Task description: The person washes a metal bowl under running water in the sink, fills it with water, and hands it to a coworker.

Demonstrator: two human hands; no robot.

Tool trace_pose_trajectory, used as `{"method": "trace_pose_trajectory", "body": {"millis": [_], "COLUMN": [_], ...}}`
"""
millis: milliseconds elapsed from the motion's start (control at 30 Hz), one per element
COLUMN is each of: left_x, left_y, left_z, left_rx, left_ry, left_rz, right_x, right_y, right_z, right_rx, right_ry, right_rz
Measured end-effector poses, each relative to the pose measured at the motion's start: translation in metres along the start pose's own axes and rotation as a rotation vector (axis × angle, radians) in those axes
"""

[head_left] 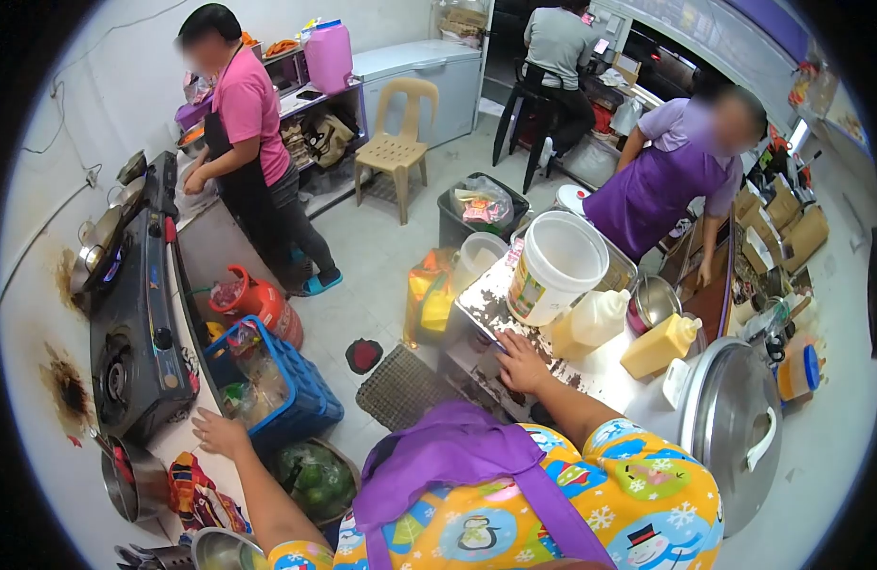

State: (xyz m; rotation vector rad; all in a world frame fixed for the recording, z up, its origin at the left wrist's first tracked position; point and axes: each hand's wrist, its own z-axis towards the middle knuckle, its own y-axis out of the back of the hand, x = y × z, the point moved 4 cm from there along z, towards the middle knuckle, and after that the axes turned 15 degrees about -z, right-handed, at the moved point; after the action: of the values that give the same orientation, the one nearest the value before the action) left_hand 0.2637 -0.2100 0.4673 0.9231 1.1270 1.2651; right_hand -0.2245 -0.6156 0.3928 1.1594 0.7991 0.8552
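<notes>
My left hand (222,434) rests with fingers spread on the edge of the white counter (193,425), between the black gas stove (139,366) and a red and yellow cloth (203,494). On the other side, my right hand (522,364) lies with its fingers apart on the worn white table (486,293). Just beyond it stands a large white bucket (543,275). Two plastic jugs, one pale (590,324) and one yellow (660,346), are to its right. Neither hand holds anything.
A blue crate (310,389) and a red gas tank (258,304) stand below the left counter. A large lidded pot (728,408) is at the right. A person in pink (244,114), a person in purple (652,190) and a seated person (555,47) are further off.
</notes>
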Motion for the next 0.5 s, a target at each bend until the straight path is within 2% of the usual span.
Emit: {"method": "trace_pose_trajectory", "body": {"millis": [500], "left_x": [-0.004], "left_y": [0.01], "left_z": [-0.005], "left_rx": [0.039], "left_ry": [0.018], "left_rz": [-0.037], "right_x": [0.0], "right_y": [0.001], "right_z": [0.001], "right_rx": [-0.037], "right_ry": [0.028], "right_rz": [-0.075]}}
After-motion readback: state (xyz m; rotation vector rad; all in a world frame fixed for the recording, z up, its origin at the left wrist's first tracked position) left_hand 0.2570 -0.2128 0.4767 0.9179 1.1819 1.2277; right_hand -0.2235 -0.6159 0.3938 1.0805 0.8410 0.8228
